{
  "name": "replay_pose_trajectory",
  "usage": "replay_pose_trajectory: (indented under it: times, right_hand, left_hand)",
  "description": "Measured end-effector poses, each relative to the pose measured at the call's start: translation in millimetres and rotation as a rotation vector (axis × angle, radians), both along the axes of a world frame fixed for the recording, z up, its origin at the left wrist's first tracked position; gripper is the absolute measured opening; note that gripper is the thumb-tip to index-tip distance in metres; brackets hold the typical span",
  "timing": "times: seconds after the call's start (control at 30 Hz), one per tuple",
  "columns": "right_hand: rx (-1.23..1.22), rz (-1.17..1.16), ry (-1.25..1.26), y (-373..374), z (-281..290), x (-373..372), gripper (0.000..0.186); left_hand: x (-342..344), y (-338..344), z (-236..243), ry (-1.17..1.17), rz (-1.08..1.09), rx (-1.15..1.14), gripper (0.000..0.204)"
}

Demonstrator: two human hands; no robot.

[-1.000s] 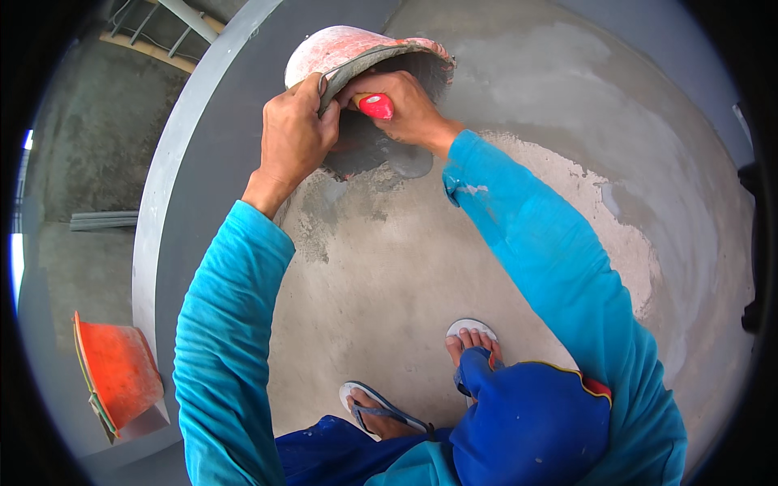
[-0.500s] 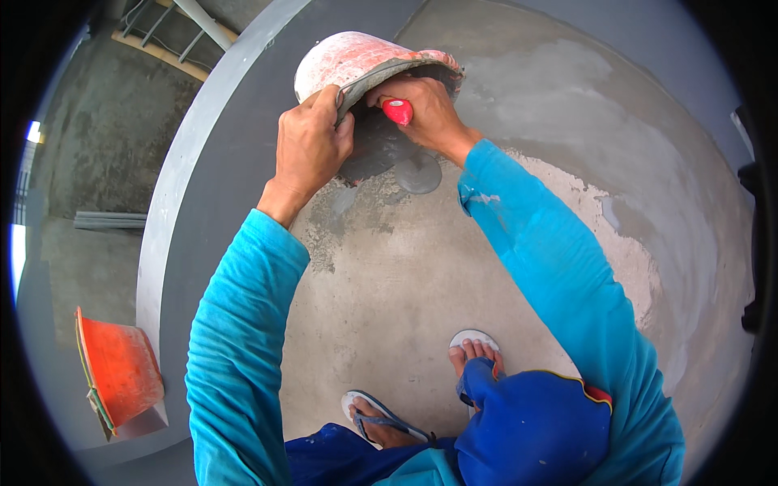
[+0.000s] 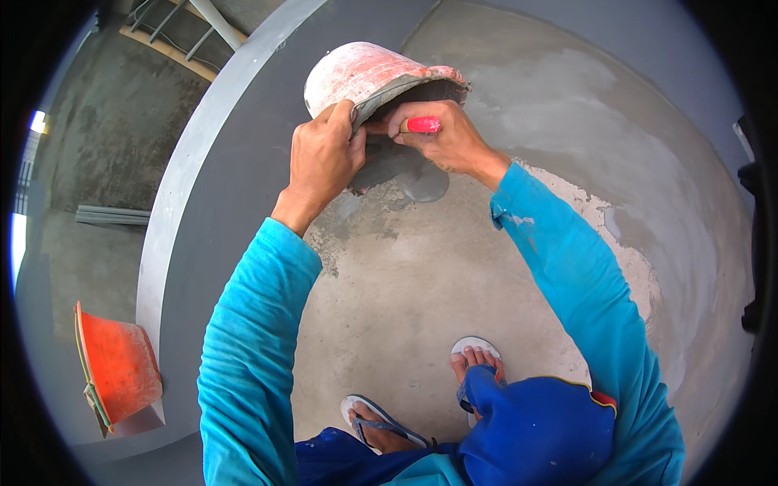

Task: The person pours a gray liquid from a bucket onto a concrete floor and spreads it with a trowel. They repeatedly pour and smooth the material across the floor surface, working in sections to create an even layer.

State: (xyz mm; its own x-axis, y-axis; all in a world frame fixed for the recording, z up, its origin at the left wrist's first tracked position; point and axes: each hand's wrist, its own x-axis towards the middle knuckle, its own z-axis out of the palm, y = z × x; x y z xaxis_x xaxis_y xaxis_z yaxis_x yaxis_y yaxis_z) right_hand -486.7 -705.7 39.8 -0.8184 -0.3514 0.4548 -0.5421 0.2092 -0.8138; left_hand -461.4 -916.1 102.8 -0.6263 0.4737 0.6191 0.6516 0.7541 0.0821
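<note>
A pale red bucket (image 3: 356,71), smeared with grey cement, is tipped on its side with its mouth toward me and the floor. My left hand (image 3: 326,154) pinches its rim on the near left. Inside the mouth's right part, my right hand (image 3: 446,138) is closed round a red-handled tool (image 3: 423,125); its working end is hidden in the bucket. Below the mouth, wet grey cement (image 3: 425,185) lies pooled on the rough floor.
An orange bucket (image 3: 121,368) stands at the lower left beyond a curved grey ledge (image 3: 174,211). Grey strips (image 3: 112,215) and a ladder-like frame (image 3: 174,49) lie farther left. Smoothed wet cement (image 3: 648,170) covers the floor at right. My sandalled feet (image 3: 385,425) are below.
My right hand has turned and shifted right, so the red handle now points sideways rather than toward me. The bucket and my left hand have moved slightly right and down in view.
</note>
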Motion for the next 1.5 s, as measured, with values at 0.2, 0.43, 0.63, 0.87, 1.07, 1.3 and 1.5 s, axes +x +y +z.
replay_pose_trajectory:
  times: [0.2, 0.43, 0.63, 0.87, 1.07, 1.3, 1.5]
  right_hand:
    - [0.141, -0.155, 0.325, -24.6, -6.3, -18.1, 0.026]
    - [0.217, 0.038, 0.002, -28.2, -18.9, 7.1, 0.020]
    - [0.088, -0.026, -0.107, -3.0, -2.7, 28.1, 0.013]
    - [0.208, -0.110, 0.171, -16.9, -24.8, 15.7, 0.018]
    - [0.125, 0.001, -0.131, -8.3, -64.4, 47.1, 0.011]
    - [-0.047, -0.099, -0.277, 30.2, -59.4, 38.5, 0.008]
    - [-0.122, -0.193, -0.247, 30.6, -68.7, 25.8, 0.008]
  left_hand:
    - [2.6, -2.3, 6.9, -0.005, -0.031, -0.014, 0.022]
    - [9.6, -13.4, -4.7, 0.032, -0.001, -0.087, 0.023]
    - [9.3, -13.3, -10.4, 0.023, 0.001, -0.028, 0.023]
    - [1.6, -9.2, -4.3, 0.047, -0.012, -0.051, 0.024]
    - [2.2, -16.6, -13.6, 0.056, 0.007, -0.058, 0.023]
    - [-2.8, -43.9, -10.5, 0.102, 0.095, -0.008, 0.022]
    - [-0.5, -59.4, 2.3, 0.095, 0.163, 0.123, 0.020]
